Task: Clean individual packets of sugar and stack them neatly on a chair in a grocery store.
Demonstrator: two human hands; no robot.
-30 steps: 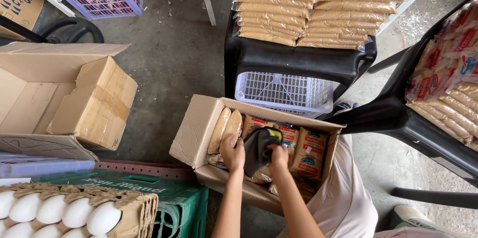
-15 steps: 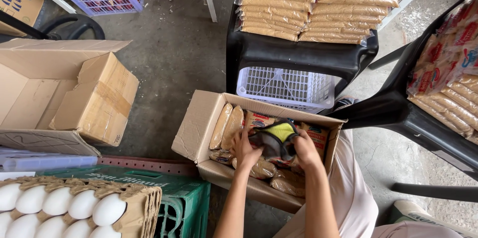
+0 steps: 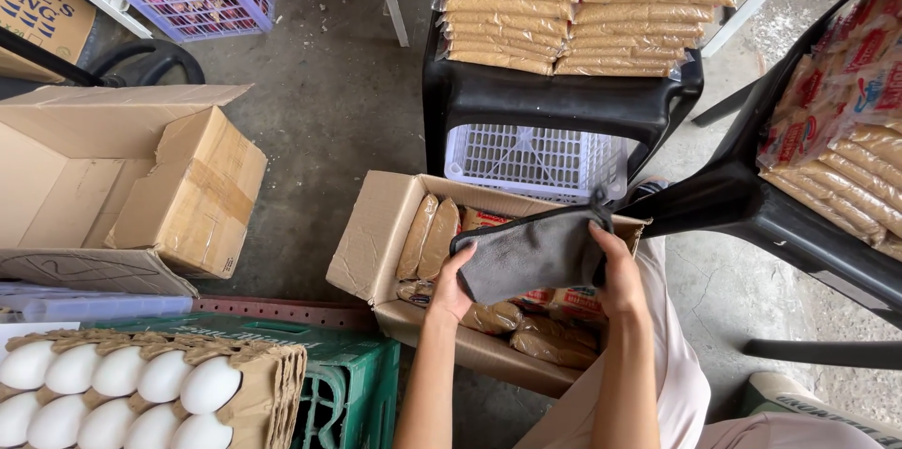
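A dark grey cloth (image 3: 531, 255) is stretched flat between both my hands, above an open cardboard box (image 3: 374, 233) on my lap. My left hand (image 3: 453, 282) grips the cloth's left edge and my right hand (image 3: 615, 270) grips its right edge. Inside the box lie several clear packets of brown sugar (image 3: 428, 235) standing on edge, with more packets (image 3: 554, 346) below the cloth. The cloth hides the middle of the box.
Stacked brown packets (image 3: 573, 0) rest on a black plastic chair (image 3: 554, 101), with a white basket (image 3: 536, 160) under it. Another black chair (image 3: 752, 214) with packets stands right. Open cardboard boxes (image 3: 122, 186) sit left; egg trays (image 3: 141, 383) on a green crate (image 3: 348, 383) lie near left.
The cloth was bunched in my hands down inside the box; both hands have lifted it and pulled it out flat between them.
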